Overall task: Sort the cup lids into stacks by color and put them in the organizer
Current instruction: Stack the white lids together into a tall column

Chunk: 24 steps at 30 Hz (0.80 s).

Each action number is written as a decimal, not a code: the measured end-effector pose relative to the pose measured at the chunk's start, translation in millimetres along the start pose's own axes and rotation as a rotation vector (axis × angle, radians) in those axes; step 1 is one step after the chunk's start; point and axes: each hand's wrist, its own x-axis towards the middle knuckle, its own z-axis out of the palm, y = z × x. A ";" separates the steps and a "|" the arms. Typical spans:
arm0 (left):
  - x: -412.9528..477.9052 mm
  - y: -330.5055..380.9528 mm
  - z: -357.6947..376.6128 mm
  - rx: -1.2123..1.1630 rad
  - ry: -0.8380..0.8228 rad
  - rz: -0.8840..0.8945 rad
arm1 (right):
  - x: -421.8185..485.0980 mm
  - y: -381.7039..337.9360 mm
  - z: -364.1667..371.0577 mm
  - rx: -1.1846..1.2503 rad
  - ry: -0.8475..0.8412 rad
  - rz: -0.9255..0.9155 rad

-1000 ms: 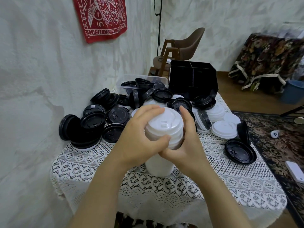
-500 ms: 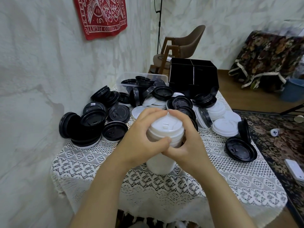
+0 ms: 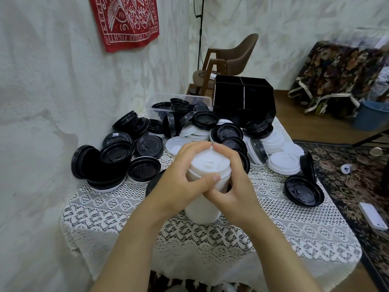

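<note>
A tall stack of white lids (image 3: 207, 167) stands upright on the lace-covered table (image 3: 294, 232). My left hand (image 3: 181, 182) and my right hand (image 3: 231, 184) both wrap around its upper part, fingertips meeting over the top lid. Loose black lids (image 3: 145, 167) and white lids (image 3: 283, 163) lie scattered across the table behind the stack. The black organizer (image 3: 244, 100) with divided compartments stands at the far edge.
A clear plastic bin (image 3: 157, 100) holding black lids sits left of the organizer. A white wall runs along the table's left side. A brown chair (image 3: 235, 57) stands behind the table. A patterned rug (image 3: 357, 175) lies to the right.
My fingers have closed further over the top lid, and both hands have pressed the stack slightly lower. The view has shifted a little.
</note>
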 end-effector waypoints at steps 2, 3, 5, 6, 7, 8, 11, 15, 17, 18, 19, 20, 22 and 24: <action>-0.4 -2.4 -1.5 -0.027 0.002 -0.021 | -0.1 1.2 -0.2 -0.025 -0.006 -0.009; -0.1 -3.4 -1.6 -0.047 0.013 -0.031 | 0.0 1.2 -0.5 -0.031 -0.010 -0.010; 1.4 -4.3 -0.6 -0.104 0.033 -0.052 | 0.6 0.4 -1.2 -0.030 -0.014 -0.014; 2.4 -4.6 0.1 -0.131 0.039 -0.057 | 0.6 -0.4 -0.9 -0.030 -0.014 -0.014; 3.5 -5.0 0.9 -0.150 0.042 -0.061 | 0.6 -1.0 -1.0 -0.026 -0.014 -0.007; 4.2 -5.7 1.4 -0.160 0.043 -0.064 | 0.6 -1.5 -1.5 -0.019 -0.014 0.004; 5.6 -7.7 1.7 -0.163 0.049 -0.073 | 0.1 -1.6 -10.0 0.040 -0.076 0.051; 7.0 -11.5 2.6 -0.164 0.052 -0.089 | 0.5 -4.7 -33.3 0.236 -0.097 0.103; 7.6 -13.0 2.7 -0.175 0.060 -0.095 | 3.3 -4.3 -45.9 0.175 0.095 0.106; 7.6 -13.6 2.5 -0.179 0.063 -0.097 | 5.1 -1.8 -52.9 0.095 0.197 0.118; 7.6 -13.9 2.3 -0.181 0.062 -0.100 | 7.7 1.4 -60.8 -0.018 0.275 0.130; 7.9 -14.1 2.3 -0.182 0.060 -0.100 | 10.6 4.4 -68.8 -0.157 0.318 0.138; 7.6 -14.1 2.1 -0.185 0.056 -0.097 | 17.1 15.1 -86.0 -0.431 0.314 0.170; 7.9 -13.9 1.8 -0.179 0.052 -0.099 | 25.6 27.3 -101.8 -0.655 0.252 0.197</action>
